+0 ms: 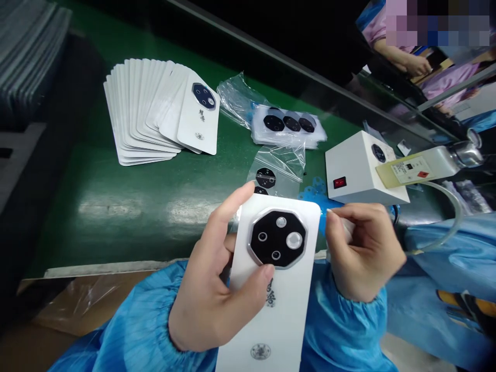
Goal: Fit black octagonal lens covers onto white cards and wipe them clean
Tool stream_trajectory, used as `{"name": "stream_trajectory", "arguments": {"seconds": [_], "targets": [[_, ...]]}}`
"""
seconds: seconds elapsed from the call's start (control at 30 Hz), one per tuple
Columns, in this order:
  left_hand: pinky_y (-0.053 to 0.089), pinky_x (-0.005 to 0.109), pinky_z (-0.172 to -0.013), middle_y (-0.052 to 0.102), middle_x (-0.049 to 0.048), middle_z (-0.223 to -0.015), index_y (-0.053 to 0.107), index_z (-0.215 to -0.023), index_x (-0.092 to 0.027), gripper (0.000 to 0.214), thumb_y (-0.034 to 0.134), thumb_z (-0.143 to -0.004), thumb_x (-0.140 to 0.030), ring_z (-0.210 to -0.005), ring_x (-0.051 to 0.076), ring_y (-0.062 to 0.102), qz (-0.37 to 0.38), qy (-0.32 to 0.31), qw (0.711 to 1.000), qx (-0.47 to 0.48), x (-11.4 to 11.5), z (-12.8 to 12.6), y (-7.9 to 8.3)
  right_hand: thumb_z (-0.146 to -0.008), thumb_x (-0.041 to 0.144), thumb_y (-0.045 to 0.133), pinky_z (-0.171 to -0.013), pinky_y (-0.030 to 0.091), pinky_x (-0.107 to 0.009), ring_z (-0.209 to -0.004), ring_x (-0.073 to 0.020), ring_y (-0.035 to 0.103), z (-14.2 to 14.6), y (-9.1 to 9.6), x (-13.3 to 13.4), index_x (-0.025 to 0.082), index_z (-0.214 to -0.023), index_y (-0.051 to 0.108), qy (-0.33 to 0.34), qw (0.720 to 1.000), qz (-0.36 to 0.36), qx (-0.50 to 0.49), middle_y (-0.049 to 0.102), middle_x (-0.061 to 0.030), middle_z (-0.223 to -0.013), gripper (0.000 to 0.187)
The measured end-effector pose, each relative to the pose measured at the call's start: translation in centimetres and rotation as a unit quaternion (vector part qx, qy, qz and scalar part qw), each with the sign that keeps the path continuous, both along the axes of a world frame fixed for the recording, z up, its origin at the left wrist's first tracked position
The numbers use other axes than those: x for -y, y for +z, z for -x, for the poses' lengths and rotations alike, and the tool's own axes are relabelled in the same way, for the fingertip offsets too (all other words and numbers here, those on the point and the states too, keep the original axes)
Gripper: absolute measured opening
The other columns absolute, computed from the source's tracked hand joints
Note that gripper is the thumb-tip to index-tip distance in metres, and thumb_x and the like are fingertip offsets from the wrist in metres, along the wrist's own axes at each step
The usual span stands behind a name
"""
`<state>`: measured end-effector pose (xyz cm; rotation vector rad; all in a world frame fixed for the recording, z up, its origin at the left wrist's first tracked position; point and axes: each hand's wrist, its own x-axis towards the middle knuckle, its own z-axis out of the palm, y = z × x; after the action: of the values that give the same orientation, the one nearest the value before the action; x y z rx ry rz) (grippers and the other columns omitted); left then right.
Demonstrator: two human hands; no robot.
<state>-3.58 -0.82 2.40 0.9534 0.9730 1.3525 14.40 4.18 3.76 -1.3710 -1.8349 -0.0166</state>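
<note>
My left hand (211, 289) grips a white phone back cover (279, 310) by its left edge, thumb lying just below the black octagonal camera plate (277, 238). The cover is held upright over my lap, printed marks facing me. My right hand (364, 253) is closed beside the cover's top right corner, pinching a small white piece (346, 227) that I cannot make out clearly. Both sleeves are blue.
A fanned stack of white back covers (155, 116) lies on the green belt (116, 206). Clear bags with black camera plates (289, 124) lie further right. A white box with a red switch (358, 170) stands at right. Another person's hand (416, 64) works at the top right.
</note>
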Motion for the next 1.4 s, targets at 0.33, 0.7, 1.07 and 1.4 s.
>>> {"name": "stream_trajectory", "arguments": {"seconds": [0.33, 0.7, 1.07, 1.4], "targets": [[0.056, 0.017, -0.039, 0.070, -0.0086, -0.067, 0.038, -0.135, -0.034, 0.072, 0.068, -0.074, -0.014, -0.045, 0.011, 0.063, 0.066, 0.129, 0.989, -0.003, -0.7, 1.9, 0.3, -0.082, 0.020, 0.054, -0.067, 0.040, -0.036, -0.081, -0.0214, 0.050, 0.1, -4.1, -2.0, 0.018, -0.077, 0.058, 0.101, 0.943, 0.180, 0.263, 0.058, -0.0066, -0.088, 0.006], [0.055, 0.019, -0.040, 0.067, -0.0056, -0.066, 0.033, -0.136, -0.033, 0.067, 0.064, -0.078, -0.017, -0.046, 0.012, 0.063, 0.026, 0.097, 0.994, -0.033, -0.4, 1.5, -1.4, -0.079, 0.025, 0.060, -0.085, 0.048, -0.042, -0.100, -0.0254, 0.053, 2.4, -5.6, -4.6, 0.010, -0.111, 0.051, 0.131, 0.928, 0.308, 0.167, 0.051, -0.0138, -0.105, 0.037], [0.052, 0.027, -0.035, 0.066, -0.0051, -0.062, 0.029, -0.137, -0.038, 0.065, 0.054, -0.081, -0.015, -0.039, 0.016, 0.061, 0.000, 0.043, 0.999, -0.030, 0.1, 0.4, -0.4, -0.078, 0.016, 0.048, -0.083, 0.049, -0.039, -0.099, -0.0236, 0.056, 3.1, -4.5, -5.0, 0.010, -0.106, 0.052, 0.104, 0.918, 0.349, 0.159, 0.050, -0.0141, -0.106, 0.029], [0.050, 0.022, -0.035, 0.065, -0.0072, -0.058, 0.030, -0.135, -0.040, 0.067, 0.055, -0.079, -0.014, -0.037, 0.012, 0.058, 0.000, 0.046, 0.998, -0.031, 0.3, 0.4, -0.2, -0.070, 0.021, 0.060, -0.075, 0.052, -0.038, -0.087, -0.0247, 0.059, 2.5, -6.1, -5.4, 0.020, -0.098, 0.051, 0.081, 0.939, 0.297, 0.153, 0.051, -0.0114, -0.098, 0.029]]}}
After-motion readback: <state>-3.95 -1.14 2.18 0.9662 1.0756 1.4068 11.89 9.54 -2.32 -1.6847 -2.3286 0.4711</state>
